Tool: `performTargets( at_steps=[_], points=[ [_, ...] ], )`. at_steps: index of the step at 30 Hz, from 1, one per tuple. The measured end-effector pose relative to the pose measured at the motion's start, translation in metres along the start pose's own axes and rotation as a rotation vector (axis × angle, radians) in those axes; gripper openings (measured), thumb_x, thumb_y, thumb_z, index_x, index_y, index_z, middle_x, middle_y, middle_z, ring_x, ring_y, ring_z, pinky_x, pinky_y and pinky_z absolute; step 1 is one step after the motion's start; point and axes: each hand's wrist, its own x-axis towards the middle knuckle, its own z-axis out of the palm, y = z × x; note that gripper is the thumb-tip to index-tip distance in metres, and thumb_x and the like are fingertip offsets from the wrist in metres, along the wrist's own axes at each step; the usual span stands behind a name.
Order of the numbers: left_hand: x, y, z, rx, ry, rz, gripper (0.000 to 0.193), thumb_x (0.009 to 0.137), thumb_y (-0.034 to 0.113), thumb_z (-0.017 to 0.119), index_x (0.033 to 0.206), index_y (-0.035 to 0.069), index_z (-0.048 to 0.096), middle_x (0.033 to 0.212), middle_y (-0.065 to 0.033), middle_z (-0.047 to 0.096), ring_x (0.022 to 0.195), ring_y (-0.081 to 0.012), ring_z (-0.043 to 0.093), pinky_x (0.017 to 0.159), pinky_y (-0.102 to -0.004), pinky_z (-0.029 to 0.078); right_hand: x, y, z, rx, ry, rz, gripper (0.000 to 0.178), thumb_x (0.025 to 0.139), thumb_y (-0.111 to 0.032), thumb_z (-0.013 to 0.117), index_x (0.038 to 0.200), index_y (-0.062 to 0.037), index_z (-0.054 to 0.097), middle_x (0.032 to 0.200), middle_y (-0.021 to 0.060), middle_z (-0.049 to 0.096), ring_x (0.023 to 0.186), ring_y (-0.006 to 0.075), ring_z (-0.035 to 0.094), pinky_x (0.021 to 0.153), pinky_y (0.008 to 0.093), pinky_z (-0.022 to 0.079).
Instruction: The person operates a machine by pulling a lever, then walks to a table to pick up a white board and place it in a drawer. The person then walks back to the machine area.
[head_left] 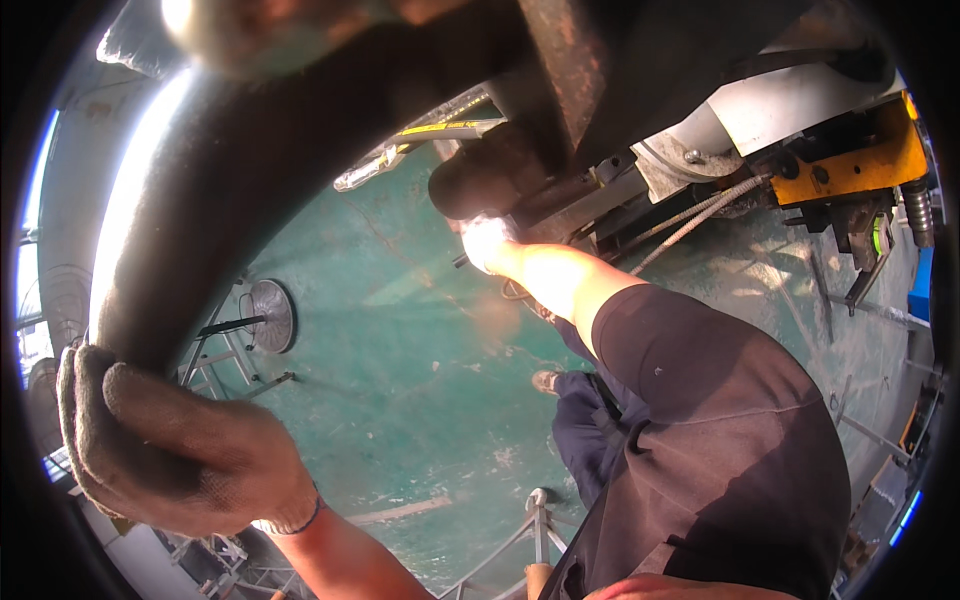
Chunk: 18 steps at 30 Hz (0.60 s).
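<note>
A thick, dark curved pipe (215,170) fills the upper left, close to the camera. Its lower end is gripped by my left hand (190,445), which wears a grey work glove with the fingers curled round it. My bare right forearm stretches away from a dark short sleeve toward the machinery at upper middle. There my right hand (486,240), in a pale glove washed out by sunlight, meets a dark rounded part (480,178). Glare and that part hide its fingers, so their grip does not show.
Overhead are dark, rusty metal parts (570,70). A yellow bracket (850,160) and braided cables (700,207) hang at the right. A round-headed stand (270,316) and a metal frame (541,530) stand on the green floor (400,400).
</note>
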Motion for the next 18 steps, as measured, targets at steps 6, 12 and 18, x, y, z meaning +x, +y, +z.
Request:
performTargets(
  at_steps=[6,12,18],
  points=[
    [-0.012,-0.018,0.007,0.006,0.046,0.059,0.027,0.112,0.016,0.058,0.115,-0.002,0.077,0.114,-0.0154,0.08,0.105,-0.0326,0.077,0.099,-0.0444,0.058,0.058,-0.014,-0.046,-0.144,-0.431,-0.067,0.079,0.096,-0.016,0.068,0.167,-0.0054,0.038,0.15,0.0168,0.069,0.129,0.0345,0.072,0.098,0.055,0.061],
    [-0.011,0.003,0.014,-0.114,0.123,-0.11,0.022,0.106,0.008,0.061,0.113,-0.007,0.075,0.112,-0.0197,0.078,0.102,-0.0347,0.075,0.096,-0.0443,0.058,0.079,-0.006,-0.071,-0.183,-0.454,-0.07,0.062,0.094,-0.025,0.07,0.151,-0.0042,0.057,0.149,0.0172,0.066,0.126,0.0368,0.071,0.096,0.0548,0.061],
    [0.004,0.033,-0.001,-0.03,0.028,-0.295,0.026,0.109,0.016,0.06,0.115,-0.004,0.076,0.118,-0.0156,0.076,0.115,-0.0324,0.068,0.107,-0.0474,0.047,-0.097,0.024,-0.068,0.42,-0.07,-0.01,0.062,0.099,-0.028,0.064,0.151,0.0006,0.048,0.146,0.0307,0.059,0.115,0.0475,0.071,0.097,0.0558,0.059]
  ],
)
